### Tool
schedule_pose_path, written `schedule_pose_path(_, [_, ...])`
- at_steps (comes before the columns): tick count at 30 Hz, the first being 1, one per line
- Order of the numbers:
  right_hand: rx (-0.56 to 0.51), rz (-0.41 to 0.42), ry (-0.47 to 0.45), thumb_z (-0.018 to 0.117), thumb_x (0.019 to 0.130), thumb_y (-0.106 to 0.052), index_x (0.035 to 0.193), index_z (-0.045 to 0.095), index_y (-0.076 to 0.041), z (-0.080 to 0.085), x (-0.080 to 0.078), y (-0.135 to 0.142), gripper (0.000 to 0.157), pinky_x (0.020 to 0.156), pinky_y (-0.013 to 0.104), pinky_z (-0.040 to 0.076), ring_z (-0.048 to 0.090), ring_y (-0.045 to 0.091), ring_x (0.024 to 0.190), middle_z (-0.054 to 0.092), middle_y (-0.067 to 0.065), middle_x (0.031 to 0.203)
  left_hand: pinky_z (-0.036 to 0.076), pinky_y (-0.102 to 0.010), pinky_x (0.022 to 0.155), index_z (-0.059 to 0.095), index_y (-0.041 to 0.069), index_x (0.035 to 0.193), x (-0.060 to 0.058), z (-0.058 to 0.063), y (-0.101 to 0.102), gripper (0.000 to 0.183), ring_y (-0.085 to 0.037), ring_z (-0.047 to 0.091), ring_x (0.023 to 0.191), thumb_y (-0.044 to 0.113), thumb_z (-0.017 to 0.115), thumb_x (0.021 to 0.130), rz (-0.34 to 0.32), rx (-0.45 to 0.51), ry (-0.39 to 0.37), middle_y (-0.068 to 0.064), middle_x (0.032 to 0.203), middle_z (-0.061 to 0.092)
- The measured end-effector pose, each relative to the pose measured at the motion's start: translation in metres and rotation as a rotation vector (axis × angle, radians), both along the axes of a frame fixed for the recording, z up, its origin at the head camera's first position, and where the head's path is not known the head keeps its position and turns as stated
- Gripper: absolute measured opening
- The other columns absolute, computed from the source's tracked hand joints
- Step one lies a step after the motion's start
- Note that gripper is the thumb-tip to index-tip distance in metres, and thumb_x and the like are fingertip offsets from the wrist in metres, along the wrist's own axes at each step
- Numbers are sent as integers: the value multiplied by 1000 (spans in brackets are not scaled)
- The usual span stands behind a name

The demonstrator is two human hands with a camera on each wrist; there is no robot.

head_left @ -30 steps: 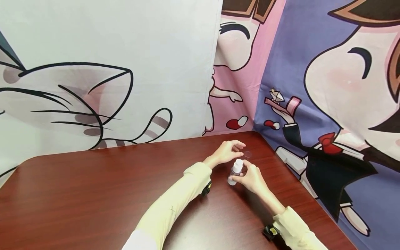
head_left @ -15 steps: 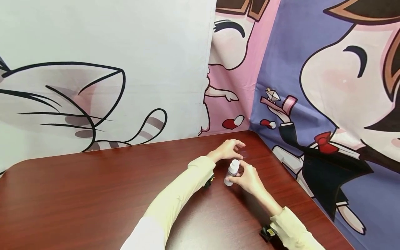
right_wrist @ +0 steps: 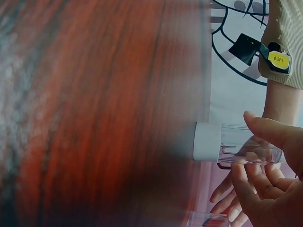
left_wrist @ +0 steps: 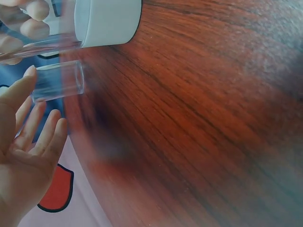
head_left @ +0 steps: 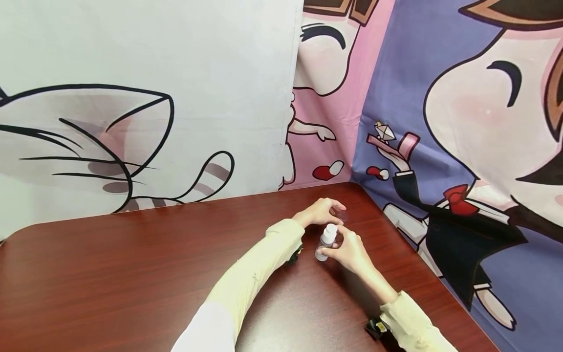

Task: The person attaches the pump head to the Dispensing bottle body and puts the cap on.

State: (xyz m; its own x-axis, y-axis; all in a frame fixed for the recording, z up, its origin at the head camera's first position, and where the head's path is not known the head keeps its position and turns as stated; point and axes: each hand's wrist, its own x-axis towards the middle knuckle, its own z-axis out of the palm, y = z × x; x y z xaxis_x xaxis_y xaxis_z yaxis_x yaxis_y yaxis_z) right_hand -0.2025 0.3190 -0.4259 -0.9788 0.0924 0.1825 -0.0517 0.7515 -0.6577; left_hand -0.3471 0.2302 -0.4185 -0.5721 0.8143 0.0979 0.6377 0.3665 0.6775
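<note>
My right hand holds a small clear bottle with a white pump top by its sides, thumb on the near side and fingers on the far one. Its white base is down at the table. Just beyond the bottle, my left hand has its thumb and fingertips at either side of a clear cylindrical cap, pinching its upper end. The cap stands on the table and shows only faintly in the head view; part of it also enters the right wrist view at the bottom edge.
Both hands work near the far right corner of a dark red wooden table. Printed cloths hang behind it, a white one at the back and a blue-purple one along the right edge.
My left fingers have closed in around the clear cap. The right hand has kept its hold on the bottle in nearly the same place. The head view has shifted slightly.
</note>
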Motion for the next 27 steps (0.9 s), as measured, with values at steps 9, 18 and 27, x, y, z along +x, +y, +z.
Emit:
schedule_pose_path(9, [-7, 8, 3, 88, 65, -20, 99, 64, -1, 1, 0, 0, 46, 61, 22, 50, 67, 15, 71, 71, 10, 83, 49, -18, 89, 63, 6, 123, 3, -1, 2, 39, -18, 66, 104, 14, 71, 86, 21, -22, 34, -7, 117, 70])
schedule_pose_path(18, [-13, 1, 3, 88, 64, -21, 98, 64, -2, 0, 1, 0, 46, 62, 22, 50, 66, 14, 71, 71, 10, 83, 47, -15, 89, 65, 9, 121, 6, -5, 5, 37, -14, 66, 103, 18, 72, 86, 39, -45, 74, -3, 117, 70])
schedule_pose_path(27, [2, 14, 13, 88, 65, -21, 99, 64, -1, 1, 0, 0, 46, 61, 22, 48, 62, 13, 69, 70, 9, 82, 47, -18, 93, 63, 9, 121, 11, -1, -2, 36, -13, 66, 106, 17, 71, 87, 75, -41, 96, -4, 116, 70])
